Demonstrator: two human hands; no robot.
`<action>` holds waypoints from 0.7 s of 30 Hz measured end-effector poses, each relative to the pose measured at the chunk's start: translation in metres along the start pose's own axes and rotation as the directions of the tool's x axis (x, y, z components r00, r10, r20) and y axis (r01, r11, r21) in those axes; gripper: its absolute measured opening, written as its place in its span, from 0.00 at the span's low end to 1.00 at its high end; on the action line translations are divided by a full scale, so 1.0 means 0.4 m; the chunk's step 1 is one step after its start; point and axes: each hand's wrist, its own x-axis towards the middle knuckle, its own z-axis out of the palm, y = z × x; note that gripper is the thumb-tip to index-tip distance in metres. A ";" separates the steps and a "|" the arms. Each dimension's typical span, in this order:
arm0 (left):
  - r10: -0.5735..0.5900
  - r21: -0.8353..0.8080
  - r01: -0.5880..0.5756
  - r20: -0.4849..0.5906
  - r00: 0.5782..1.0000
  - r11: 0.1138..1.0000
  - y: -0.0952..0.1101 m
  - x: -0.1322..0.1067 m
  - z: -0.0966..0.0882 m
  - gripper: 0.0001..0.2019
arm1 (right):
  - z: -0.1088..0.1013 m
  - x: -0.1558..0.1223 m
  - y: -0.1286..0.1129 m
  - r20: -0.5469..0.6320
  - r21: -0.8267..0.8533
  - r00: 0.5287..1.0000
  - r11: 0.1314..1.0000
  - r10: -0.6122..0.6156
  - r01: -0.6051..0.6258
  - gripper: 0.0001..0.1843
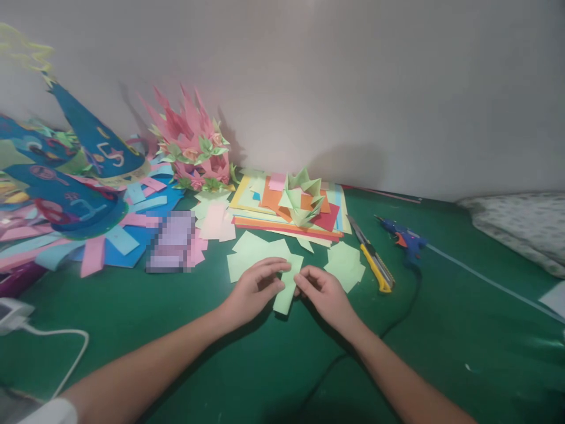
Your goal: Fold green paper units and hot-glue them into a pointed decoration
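Between my two hands is a narrow light green folded paper (288, 290), tilted a little and held just over the green table (247, 365). My left hand (258, 287) grips its left edge between thumb and fingers. The fingers of my right hand (324, 288) pinch its right edge. Loose light green sheets (253, 250) lie behind my left hand. A smaller pile of light green squares (345, 265) lies beyond my right hand.
A yellow utility knife (375, 262) and a blue glue gun (408, 238) lie right. Behind my hands, a green folded paper crown (303, 197) sits on stacked coloured paper (247, 203). A pink paper crown (192, 147), blue cone hats (95, 126) and a white cable (66, 333) are left.
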 end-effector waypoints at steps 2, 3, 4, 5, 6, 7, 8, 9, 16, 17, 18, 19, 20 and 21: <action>-0.001 0.006 0.001 -0.001 1.000 1.000 0.000 0.000 0.001 0.14 | 0.000 0.001 0.001 -0.014 -0.035 1.000 0.999 0.000 -0.001 0.17; 0.002 0.009 -0.002 -0.003 1.000 1.000 0.001 0.000 0.001 0.14 | -0.001 0.001 0.001 -0.019 -0.046 1.000 0.999 -0.002 0.002 0.17; 0.007 0.009 -0.007 -0.006 1.000 1.000 0.002 -0.001 0.001 0.14 | -0.002 0.002 0.000 -0.016 -0.054 1.000 0.999 -0.008 0.007 0.17; 0.013 0.006 -0.013 -0.013 1.000 1.000 0.004 -0.001 0.001 0.14 | -0.002 0.002 0.000 -0.003 -0.059 1.000 0.998 -0.015 0.015 0.18; 0.018 0.001 -0.018 -0.024 1.000 1.000 0.005 -0.002 0.001 0.14 | -0.003 0.002 -0.002 0.019 -0.064 1.000 0.998 -0.025 0.026 0.19; 0.021 -0.007 -0.022 -0.039 0.999 1.000 0.007 -0.002 0.001 0.14 | -0.003 0.001 -0.003 0.044 -0.072 0.998 0.997 -0.034 0.037 0.19; 0.022 -0.016 -0.022 -0.054 0.998 1.000 0.009 -0.002 0.001 0.14 | -0.002 0.000 -0.004 0.067 -0.083 0.997 0.995 -0.041 0.047 0.20; 0.021 -0.026 -0.023 -0.069 0.997 0.999 0.010 -0.002 0.001 0.14 | -0.001 -0.002 -0.005 0.082 -0.095 0.995 0.994 -0.048 0.056 0.20; -0.048 -0.051 0.044 -0.081 0.996 0.998 0.013 0.000 0.003 0.15 | 0.009 -0.008 -0.005 0.048 -0.149 0.998 0.987 -0.051 0.058 0.18; -0.055 -0.049 0.052 -0.079 0.995 0.997 0.013 0.000 0.003 0.15 | 0.009 -0.008 -0.004 0.043 -0.146 0.998 0.988 -0.049 0.054 0.18; -0.060 -0.048 0.057 -0.074 0.995 0.997 0.013 0.000 0.003 0.15 | 0.010 -0.007 -0.003 0.042 -0.143 0.998 0.988 -0.046 0.052 0.18; -0.065 -0.050 0.061 -0.069 0.996 0.997 0.013 0.000 0.003 0.15 | 0.010 -0.007 -0.002 0.043 -0.141 0.998 0.989 -0.044 0.050 0.18; -0.067 -0.053 0.064 -0.066 0.996 0.997 0.012 0.001 0.002 0.16 | 0.010 -0.006 -0.001 0.047 -0.140 0.998 0.989 -0.041 0.048 0.17; -0.067 -0.055 0.063 -0.067 0.995 0.997 0.011 0.001 0.002 0.16 | 0.010 -0.006 -0.001 0.053 -0.140 0.998 0.989 -0.039 0.046 0.17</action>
